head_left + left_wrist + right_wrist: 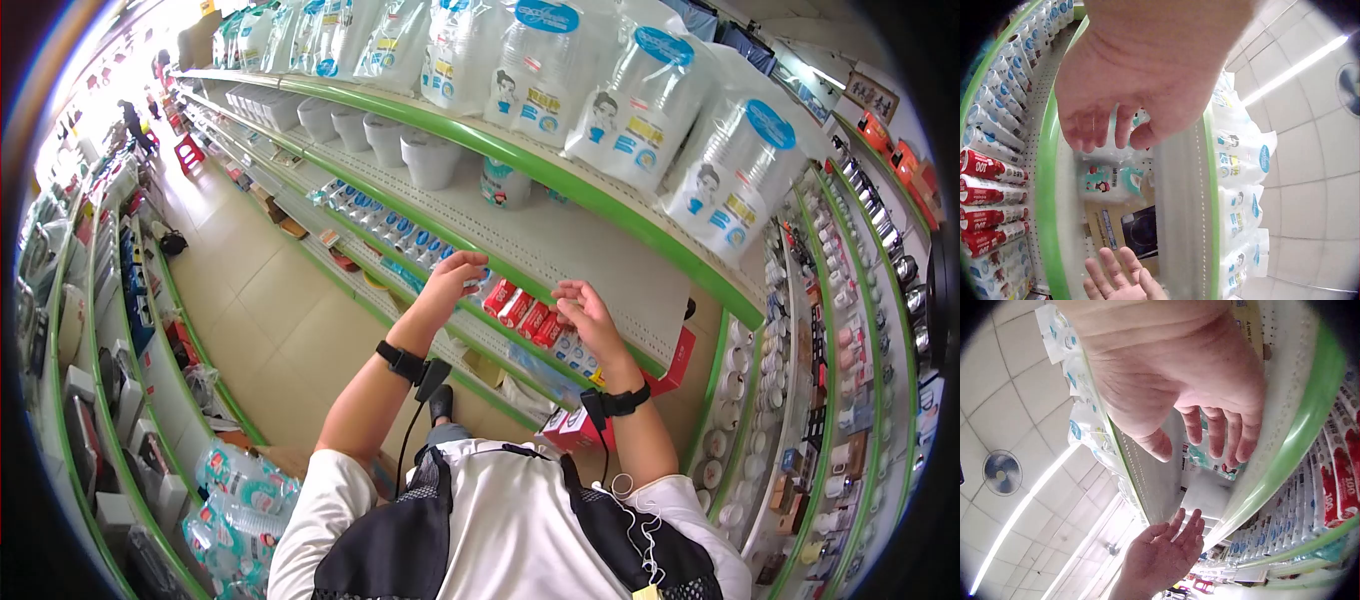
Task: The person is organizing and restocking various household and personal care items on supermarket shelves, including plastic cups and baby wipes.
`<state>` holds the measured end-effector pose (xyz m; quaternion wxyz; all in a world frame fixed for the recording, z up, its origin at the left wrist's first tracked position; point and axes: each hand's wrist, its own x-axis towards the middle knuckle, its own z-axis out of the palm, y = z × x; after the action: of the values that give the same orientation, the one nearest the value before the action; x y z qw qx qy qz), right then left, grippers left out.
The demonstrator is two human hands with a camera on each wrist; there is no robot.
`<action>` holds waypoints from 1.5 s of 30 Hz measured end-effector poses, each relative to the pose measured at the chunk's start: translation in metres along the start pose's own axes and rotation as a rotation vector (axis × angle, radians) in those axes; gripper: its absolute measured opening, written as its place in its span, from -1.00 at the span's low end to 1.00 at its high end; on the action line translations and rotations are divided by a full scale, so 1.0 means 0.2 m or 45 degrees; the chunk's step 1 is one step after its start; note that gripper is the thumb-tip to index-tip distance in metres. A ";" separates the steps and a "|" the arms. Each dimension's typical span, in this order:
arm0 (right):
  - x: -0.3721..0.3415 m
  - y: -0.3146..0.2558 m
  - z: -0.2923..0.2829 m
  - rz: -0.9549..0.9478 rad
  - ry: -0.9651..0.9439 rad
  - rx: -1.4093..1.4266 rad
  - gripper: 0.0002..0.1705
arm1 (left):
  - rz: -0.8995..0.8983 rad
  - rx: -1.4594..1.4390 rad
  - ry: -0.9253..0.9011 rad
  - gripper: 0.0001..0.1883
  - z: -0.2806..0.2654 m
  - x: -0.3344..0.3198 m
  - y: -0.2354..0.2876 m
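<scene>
Both hands are raised in front of the shelf rack, apart from each other, with nothing between their fingers. In the head view my left hand [453, 285] has loosely bent fingers and overlaps the green edge of the middle shelf. My right hand [590, 318] is to its right, fingers relaxed, near a row of red packs [517, 308] on the shelf below. In the left wrist view, clear packages with teal print [1110, 181] and a cardboard box [1102, 226] lie on the shelf beyond the hands. White tubs [430, 160] stand farther left on that shelf.
Large bags of clear plastic cups [640, 105] line the top shelf above the hands. Blue-and-white packs [999, 119] fill the lower shelf beside the red ones. Teal-printed packages [240, 505] are at the lower left, and a tiled aisle [290, 300] runs along the rack.
</scene>
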<state>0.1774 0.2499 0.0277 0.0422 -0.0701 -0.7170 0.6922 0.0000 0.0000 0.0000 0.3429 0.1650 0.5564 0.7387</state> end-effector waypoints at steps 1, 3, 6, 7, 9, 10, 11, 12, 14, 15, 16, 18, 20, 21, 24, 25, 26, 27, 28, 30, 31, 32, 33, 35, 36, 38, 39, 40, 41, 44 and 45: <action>0.10 -0.01 0.01 -0.037 0.044 -0.034 -0.51 | 0.045 0.001 0.028 -0.46 -0.03 0.08 0.03; 0.29 -0.02 0.04 -0.073 0.078 -0.099 -0.52 | 0.104 -0.027 0.059 -0.46 -0.10 0.25 0.08; 0.60 -0.03 0.08 -0.126 0.208 -0.092 -0.47 | 0.141 0.056 0.093 -0.40 -0.23 0.52 0.19; 0.70 -0.04 0.10 -0.111 0.257 -0.127 -0.45 | 0.150 0.036 0.095 -0.40 -0.26 0.60 0.21; 0.88 -0.06 0.12 -0.106 0.305 -0.174 -0.42 | 0.140 0.043 0.175 -0.32 -0.32 0.75 0.26; 0.97 -0.07 0.13 -0.076 0.350 -0.207 -0.39 | 0.125 0.058 0.153 -0.23 -0.35 0.82 0.29; 1.06 -0.08 0.13 -0.046 0.396 -0.239 -0.35 | 0.137 0.052 0.151 -0.23 -0.38 0.89 0.31; 1.13 -0.07 0.13 -0.045 0.401 -0.242 -0.35 | 0.133 0.081 0.129 -0.20 -0.39 0.93 0.32; 1.27 -0.03 0.12 -0.061 0.365 -0.284 -0.32 | 0.116 0.065 -0.048 -0.12 -0.44 1.02 0.35; 1.34 0.00 0.11 -0.060 0.370 -0.287 -0.32 | 0.115 0.063 -0.053 -0.12 -0.46 1.10 0.33; 1.40 0.03 0.11 -0.099 0.413 -0.300 -0.36 | 0.208 0.035 -0.137 -0.13 -0.47 1.19 0.29; 1.47 0.09 0.10 -0.134 0.454 -0.314 -0.39 | 0.298 0.004 -0.218 -0.14 -0.49 1.29 0.23; 1.49 0.13 0.09 -0.290 0.471 -0.587 -0.49 | 0.343 0.065 -0.271 -0.18 -0.49 1.30 0.19; 1.47 0.13 0.09 -0.286 0.468 -0.589 -0.49 | 0.341 0.061 -0.269 -0.18 -0.49 1.30 0.18; 1.30 0.07 0.10 -0.494 0.478 -0.640 -0.58 | 0.496 0.305 -0.108 -0.24 -0.45 1.17 0.20; 1.24 0.05 0.10 -0.284 0.453 -0.367 -0.57 | 0.467 0.269 -0.127 -0.28 -0.40 1.01 0.32; 1.16 0.01 0.11 -0.070 0.423 -0.097 -0.57 | 0.438 0.232 -0.145 -0.31 -0.35 0.86 0.41; 1.08 -0.05 0.16 -0.071 0.398 -0.086 -0.57 | 0.439 0.243 -0.119 -0.31 -0.33 0.77 0.45; 0.99 -0.14 0.22 -0.046 0.352 0.055 -0.54 | 0.424 0.354 -0.113 -0.36 -0.31 0.68 0.47; 0.87 -0.16 0.24 -0.015 0.275 0.202 -0.51 | 0.439 0.441 -0.087 -0.42 -0.26 0.51 0.47; 0.82 -0.14 0.23 0.000 0.196 0.209 -0.45 | 0.438 0.448 -0.055 -0.42 -0.23 0.42 0.45; 0.77 -0.12 0.21 0.015 0.117 0.216 -0.38 | 0.411 0.362 -0.045 -0.42 -0.20 0.34 0.43; 0.71 -0.12 0.23 0.025 0.061 0.222 -0.38 | 0.387 0.275 -0.008 -0.42 -0.19 0.24 0.40; 0.52 -0.16 0.26 0.047 -0.007 0.173 -0.44 | 0.518 0.344 0.089 -0.41 -0.11 0.07 0.29; 0.43 -0.17 0.29 0.069 -0.091 0.189 -0.44 | 0.534 0.380 0.178 -0.41 -0.07 -0.02 0.22; 0.24 -0.17 0.32 -0.001 -0.141 0.226 -0.54 | 0.528 0.383 0.297 -0.40 0.02 -0.21 0.09; 0.16 -0.17 0.33 0.034 -0.171 0.240 -0.54 | 0.512 0.342 0.345 -0.40 0.06 -0.30 0.03; 0.10 -0.15 0.34 0.070 -0.202 0.252 -0.54 | 0.507 0.296 0.410 -0.39 0.11 -0.41 -0.03; 0.06 -0.09 0.34 0.099 -0.299 0.266 -0.54 | 0.506 0.251 0.475 -0.39 0.15 -0.53 -0.08; -0.06 0.02 0.42 0.101 -0.402 0.292 -0.44 | 0.398 0.163 0.645 -0.40 0.28 -0.92 -0.15; -0.11 -0.01 0.45 0.121 -0.493 0.227 -0.42 | 0.318 0.117 0.687 -0.40 0.33 -1.06 -0.13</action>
<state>0.1855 0.1579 0.0265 -0.1228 0.0345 -0.6437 0.7545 0.1998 -0.0955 0.0267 0.0812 0.0453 0.6356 0.7664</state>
